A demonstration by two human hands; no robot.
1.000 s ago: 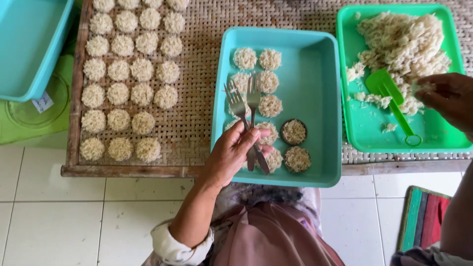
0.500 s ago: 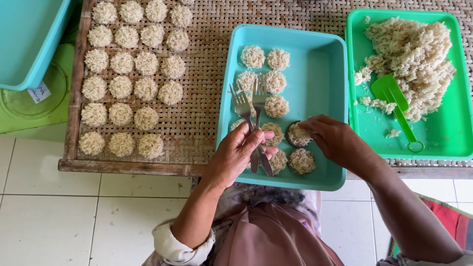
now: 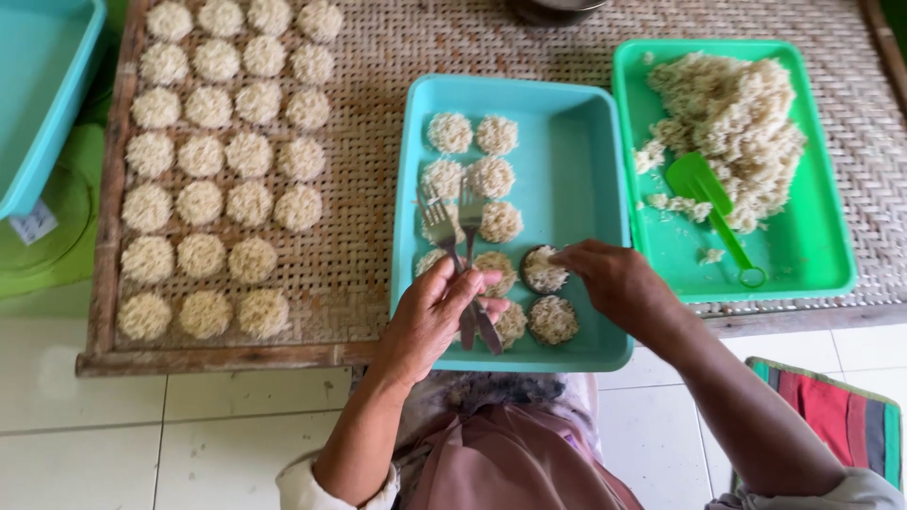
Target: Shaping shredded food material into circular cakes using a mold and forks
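My left hand (image 3: 430, 316) grips two metal forks (image 3: 453, 227) by their handles, their tines lying over the rice cakes in the light blue tray (image 3: 576, 179). My right hand (image 3: 609, 279) reaches into the same tray, its fingertips touching a small round dark mould (image 3: 542, 270) filled with rice. A second filled round mould (image 3: 554, 319) lies just below it. Several round rice cakes (image 3: 472, 156) sit in two columns on the tray's left side.
A green tray (image 3: 812, 236) at right holds a heap of cooked rice (image 3: 732, 132) and a green spatula (image 3: 710, 203). Several rows of rice cakes (image 3: 217, 179) dry on the woven mat (image 3: 368, 198). Another blue tray (image 3: 42, 90) overlaps the mat's left edge. White tiled floor lies below.
My right hand came from the green tray's edge across into the blue tray and now touches the rice-filled mould. My left hand has kept hold of the forks.
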